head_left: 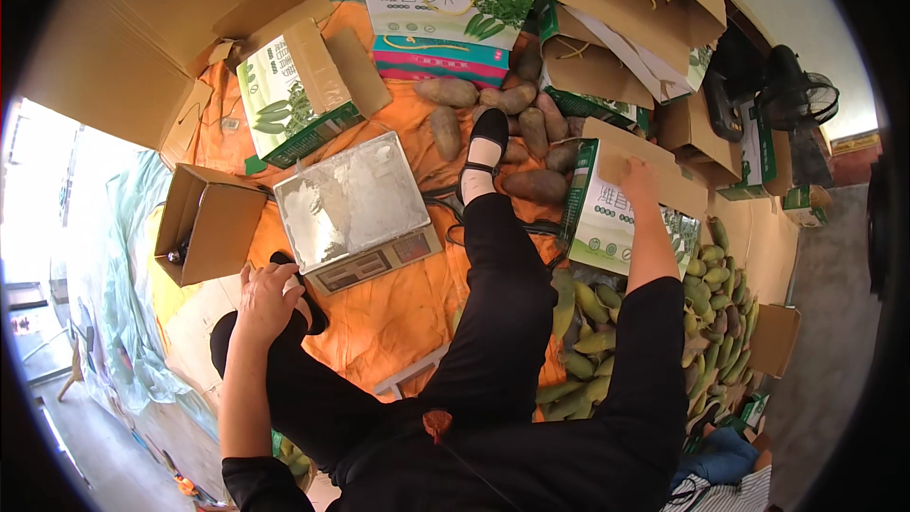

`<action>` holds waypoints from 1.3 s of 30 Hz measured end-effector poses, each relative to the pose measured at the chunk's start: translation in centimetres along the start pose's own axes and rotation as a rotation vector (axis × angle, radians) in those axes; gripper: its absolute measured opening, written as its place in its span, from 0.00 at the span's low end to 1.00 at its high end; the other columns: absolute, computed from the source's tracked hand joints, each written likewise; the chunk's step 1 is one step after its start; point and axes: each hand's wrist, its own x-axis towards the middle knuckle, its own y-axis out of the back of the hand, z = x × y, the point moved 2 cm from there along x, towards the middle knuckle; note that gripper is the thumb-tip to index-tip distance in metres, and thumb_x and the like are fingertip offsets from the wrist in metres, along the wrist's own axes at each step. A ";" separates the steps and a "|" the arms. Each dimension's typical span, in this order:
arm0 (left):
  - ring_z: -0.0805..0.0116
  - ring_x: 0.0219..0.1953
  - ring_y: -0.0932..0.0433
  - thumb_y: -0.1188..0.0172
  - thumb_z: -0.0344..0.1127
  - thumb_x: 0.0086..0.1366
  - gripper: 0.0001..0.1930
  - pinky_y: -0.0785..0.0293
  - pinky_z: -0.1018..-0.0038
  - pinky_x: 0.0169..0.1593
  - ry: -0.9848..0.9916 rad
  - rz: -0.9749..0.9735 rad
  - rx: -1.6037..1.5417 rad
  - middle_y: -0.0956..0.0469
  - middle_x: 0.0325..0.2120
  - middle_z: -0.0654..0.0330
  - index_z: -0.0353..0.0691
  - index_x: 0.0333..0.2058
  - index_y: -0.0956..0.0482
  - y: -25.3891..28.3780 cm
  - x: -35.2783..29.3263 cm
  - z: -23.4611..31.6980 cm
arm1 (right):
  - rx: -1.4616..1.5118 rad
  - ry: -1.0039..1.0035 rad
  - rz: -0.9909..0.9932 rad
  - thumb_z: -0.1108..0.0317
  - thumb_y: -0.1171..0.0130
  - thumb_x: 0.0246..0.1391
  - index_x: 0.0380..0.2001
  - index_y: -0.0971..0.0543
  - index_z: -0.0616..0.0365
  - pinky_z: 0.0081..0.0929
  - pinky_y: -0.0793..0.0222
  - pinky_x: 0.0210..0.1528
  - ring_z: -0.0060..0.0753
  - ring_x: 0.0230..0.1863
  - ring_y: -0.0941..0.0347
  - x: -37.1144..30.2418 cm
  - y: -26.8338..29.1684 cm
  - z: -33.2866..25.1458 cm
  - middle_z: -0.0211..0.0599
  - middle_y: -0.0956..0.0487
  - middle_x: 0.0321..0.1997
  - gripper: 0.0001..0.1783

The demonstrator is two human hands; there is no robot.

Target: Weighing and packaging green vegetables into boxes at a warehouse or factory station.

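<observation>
On the right, my right hand (640, 182) grips the brown flap edge of a green and white cardboard carton (607, 218) printed with leafy green radishes; its fingertips are partly hard to make out. The carton leans beside a heap of green radishes (716, 294). My left hand (267, 301) rests at my left knee, holding nothing, its fingers apart. Just beyond it stands a platform scale (351, 199) with a worn, whitish metal top and a panel on its near side.
Brownish-red long roots (536, 187) lie around my outstretched foot on the orange sheet (379, 332). Another printed carton (294, 85) and a small brown box (213, 223) stand at left. Stacked cartons (450, 0) rise at the back, with a black fan (796, 90) at far right.
</observation>
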 end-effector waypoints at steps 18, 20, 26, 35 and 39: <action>0.54 0.41 0.25 0.38 0.35 0.53 0.16 0.36 0.58 0.54 -0.051 0.023 0.011 0.24 0.31 0.55 0.41 0.41 0.23 -0.3 -0.3 -1.0 | -0.198 0.130 -0.224 0.72 0.46 0.47 0.47 0.27 0.45 0.59 0.47 0.61 0.43 0.62 0.40 0.1 0.6 -2.3 0.34 0.30 0.55 0.20; 0.54 0.41 0.25 0.39 0.34 0.53 0.16 0.35 0.59 0.52 -0.048 0.007 -0.011 0.23 0.33 0.54 0.39 0.42 0.23 0.0 -0.5 -0.5 | -0.175 0.153 -0.201 0.70 0.43 0.45 0.45 0.25 0.46 0.58 0.46 0.59 0.43 0.61 0.39 -1.2 1.1 -1.0 0.34 0.29 0.54 0.20; 0.53 0.41 0.25 0.41 0.32 0.54 0.14 0.31 0.61 0.46 -0.084 0.039 -0.074 0.23 0.33 0.52 0.37 0.40 0.23 -0.1 -1.5 -1.0 | -0.263 0.209 -0.449 0.66 0.32 0.36 0.45 0.23 0.48 0.49 0.39 0.55 0.44 0.57 0.36 -8.0 7.7 -2.8 0.36 0.26 0.50 0.26; 0.53 0.42 0.25 0.40 0.33 0.55 0.13 0.30 0.61 0.47 -0.126 0.042 -0.137 0.23 0.34 0.53 0.38 0.40 0.23 -0.1 -3.0 -2.1 | 0.018 0.336 -0.372 0.68 0.35 0.39 0.42 0.23 0.55 0.39 0.32 0.48 0.51 0.47 0.28 -13.8 7.0 -1.0 0.47 0.23 0.43 0.22; 0.51 0.40 0.25 0.43 0.32 0.56 0.13 0.29 0.61 0.44 -0.185 0.092 -0.118 0.23 0.33 0.51 0.36 0.41 0.23 -0.3 -3.7 -2.9 | 0.085 0.352 -0.236 0.69 0.39 0.44 0.40 0.25 0.58 0.43 0.33 0.46 0.53 0.46 0.29 -15.8 12.7 -5.4 0.49 0.23 0.42 0.16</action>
